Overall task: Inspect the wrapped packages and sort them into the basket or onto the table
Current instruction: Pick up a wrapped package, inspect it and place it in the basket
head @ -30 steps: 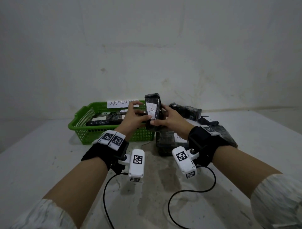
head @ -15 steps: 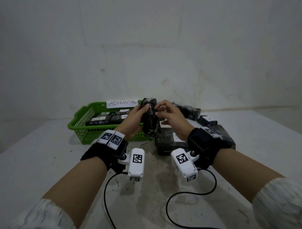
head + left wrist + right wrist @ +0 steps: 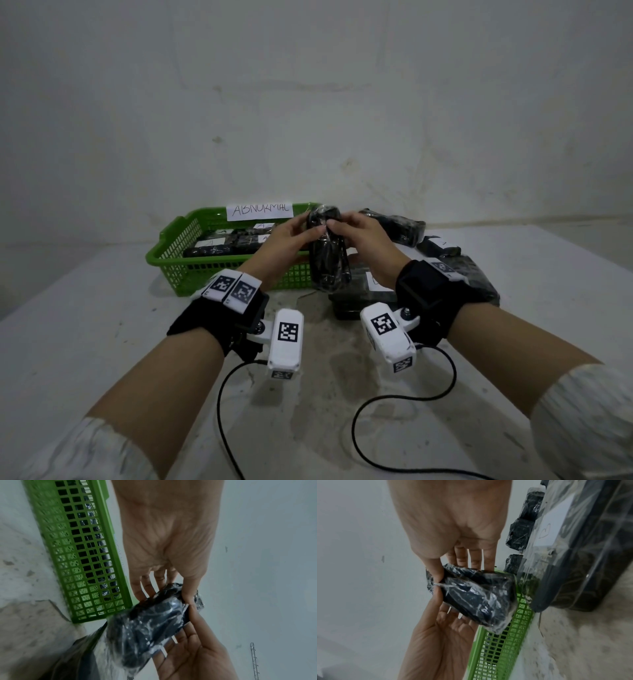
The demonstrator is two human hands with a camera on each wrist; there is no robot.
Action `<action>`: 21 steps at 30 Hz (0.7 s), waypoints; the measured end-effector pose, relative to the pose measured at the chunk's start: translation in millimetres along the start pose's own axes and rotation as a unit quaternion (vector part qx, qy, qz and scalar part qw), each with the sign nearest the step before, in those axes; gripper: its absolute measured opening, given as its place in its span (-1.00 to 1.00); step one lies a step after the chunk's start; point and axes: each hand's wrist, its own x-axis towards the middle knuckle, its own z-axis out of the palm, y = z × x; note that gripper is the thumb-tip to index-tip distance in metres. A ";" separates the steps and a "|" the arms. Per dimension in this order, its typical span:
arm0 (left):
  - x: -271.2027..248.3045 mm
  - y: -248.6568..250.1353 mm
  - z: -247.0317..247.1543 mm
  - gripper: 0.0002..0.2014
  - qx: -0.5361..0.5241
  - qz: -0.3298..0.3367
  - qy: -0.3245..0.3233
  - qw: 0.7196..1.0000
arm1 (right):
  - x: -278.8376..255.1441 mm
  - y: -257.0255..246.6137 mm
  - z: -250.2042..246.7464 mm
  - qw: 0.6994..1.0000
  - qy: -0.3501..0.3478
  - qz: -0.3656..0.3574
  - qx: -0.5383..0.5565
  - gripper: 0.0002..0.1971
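I hold one black package [image 3: 329, 253] wrapped in clear film upright above the table, just right of the green basket [image 3: 171, 253]. My left hand [image 3: 310, 224] pinches its upper end from the left, and my right hand [image 3: 339, 222] pinches the same end from the right. In the left wrist view the thumb and fingers of the left hand [image 3: 168, 592] clamp the package [image 3: 150, 622]. The right wrist view shows the right hand [image 3: 453, 568] gripping the film-covered package [image 3: 476, 596], with the left palm below it. No white label shows on the package.
The basket carries an "ABNORMAL" sign [image 3: 260, 209] and holds several black packages [image 3: 219, 248]. More wrapped packages [image 3: 472, 274] lie piled on the table at the right, one large one [image 3: 356, 294] under my hands. Black cables [image 3: 404, 397] trail near the front edge.
The package has been turned: its white "A" label faced me a second ago and is now out of sight. Both hands shifted up to its top end.
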 end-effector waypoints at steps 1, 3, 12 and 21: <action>0.3 -0.3 0.9 -0.57 -0.001 0.005 0.006 1.000 | -0.6 -0.1 0.4 1.000 -0.007 0.004 0.004 -0.94; 1.3 -0.7 1.9 -0.56 -0.015 0.013 0.026 0.999 | -1.6 -0.8 -0.4 0.999 -0.030 0.021 0.015 -0.86; -2.0 -6.3 -0.6 -0.60 -0.040 0.018 0.021 0.999 | -0.4 -3.8 1.1 0.998 -0.034 0.034 0.027 -0.73; -5.3 -12.5 -7.6 -0.47 -0.058 0.011 -0.010 0.998 | -0.9 1.4 2.4 0.997 -0.050 0.042 0.032 -0.61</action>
